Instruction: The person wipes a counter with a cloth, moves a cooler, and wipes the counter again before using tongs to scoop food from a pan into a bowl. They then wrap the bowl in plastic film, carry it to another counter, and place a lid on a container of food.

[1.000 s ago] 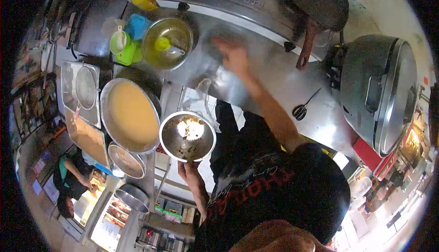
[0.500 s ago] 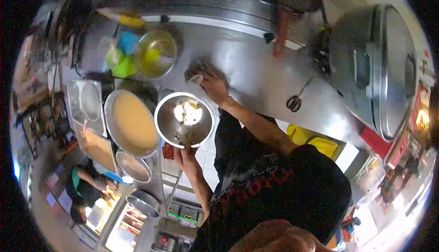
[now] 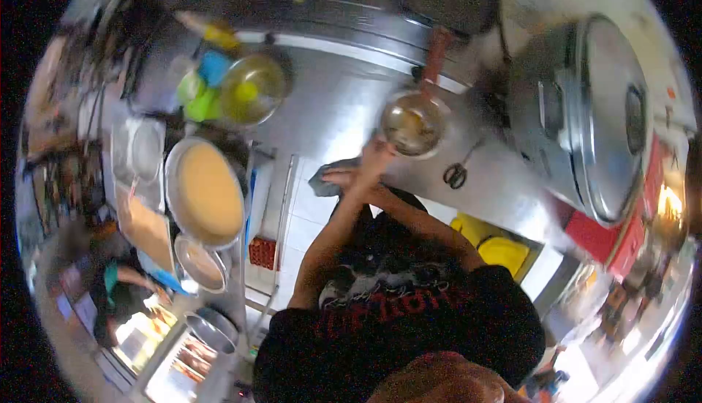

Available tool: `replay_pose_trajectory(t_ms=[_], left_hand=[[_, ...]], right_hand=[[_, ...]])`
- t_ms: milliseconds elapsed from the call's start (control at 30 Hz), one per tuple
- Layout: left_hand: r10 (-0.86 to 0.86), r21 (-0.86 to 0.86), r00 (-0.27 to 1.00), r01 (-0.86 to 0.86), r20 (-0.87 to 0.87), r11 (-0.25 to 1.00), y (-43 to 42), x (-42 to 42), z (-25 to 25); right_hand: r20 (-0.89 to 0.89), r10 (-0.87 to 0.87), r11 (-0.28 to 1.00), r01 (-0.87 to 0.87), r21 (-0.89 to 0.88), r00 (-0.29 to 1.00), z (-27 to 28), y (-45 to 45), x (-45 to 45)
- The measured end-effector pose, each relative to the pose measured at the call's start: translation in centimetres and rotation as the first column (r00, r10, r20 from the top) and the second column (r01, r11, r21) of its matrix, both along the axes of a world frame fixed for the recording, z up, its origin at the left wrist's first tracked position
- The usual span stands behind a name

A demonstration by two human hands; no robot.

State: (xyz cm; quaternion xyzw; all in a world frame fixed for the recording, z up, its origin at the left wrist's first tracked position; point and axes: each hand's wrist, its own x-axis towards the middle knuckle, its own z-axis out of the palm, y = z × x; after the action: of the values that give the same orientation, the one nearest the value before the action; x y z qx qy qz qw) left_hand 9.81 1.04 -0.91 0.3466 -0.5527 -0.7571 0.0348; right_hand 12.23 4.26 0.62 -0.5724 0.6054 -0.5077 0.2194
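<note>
My arms cross in front of my body. With my left hand (image 3: 379, 153) I grip the near rim of a round metal bowl (image 3: 412, 123), which is at the steel counter to the right; I cannot tell whether it rests there. My right hand (image 3: 342, 178) is closed on a grey-green cloth (image 3: 325, 181), held over the floor by the counter's near edge. A pair of dark-handled scissors (image 3: 455, 176) lies just right of the bowl. Both hands are a little blurred.
A large lidded metal pot (image 3: 556, 103) stands at the right. To the left are a wide basin of pale orange liquid (image 3: 212, 194), a bowl with something yellow-green (image 3: 272, 107), and a metal tray (image 3: 118, 147). Another person's arm (image 3: 131, 277) shows at lower left.
My left hand has carried the bowl from the left across to the right side of the counter. My right hand, with the cloth, has moved off the counter toward my body.
</note>
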Motion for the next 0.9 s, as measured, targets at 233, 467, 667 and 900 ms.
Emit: replay_pose_trajectory(t_ms=[233, 467, 667, 900], left_hand=[[-0.33, -0.189, 0.923, 0.366, 0.199, 0.911, 1.6, -2.8, 5.9], [0.551, -0.075, 0.821, -0.565, -0.152, 0.822, -13.5, 3.3, 12.8], [0.914, 0.037, 0.398, -0.915, -0.081, 0.402, -23.3, 6.4, 8.4], [0.879, 0.092, 0.475, -0.874, -0.043, 0.476, -26.8, 6.3, 6.1]], right_hand=[[0.176, -0.058, 0.973, 0.016, 0.232, 0.983, 5.1, -2.6, -0.6], [-0.098, -0.174, 0.932, 0.196, 0.306, 0.98, 6.4, -3.8, -0.4], [-0.355, -0.432, 0.726, 0.553, 0.409, 0.829, 14.2, -6.3, -3.7], [-0.651, -0.372, 0.626, 0.696, 0.352, 0.662, 4.0, -10.2, -5.6]])
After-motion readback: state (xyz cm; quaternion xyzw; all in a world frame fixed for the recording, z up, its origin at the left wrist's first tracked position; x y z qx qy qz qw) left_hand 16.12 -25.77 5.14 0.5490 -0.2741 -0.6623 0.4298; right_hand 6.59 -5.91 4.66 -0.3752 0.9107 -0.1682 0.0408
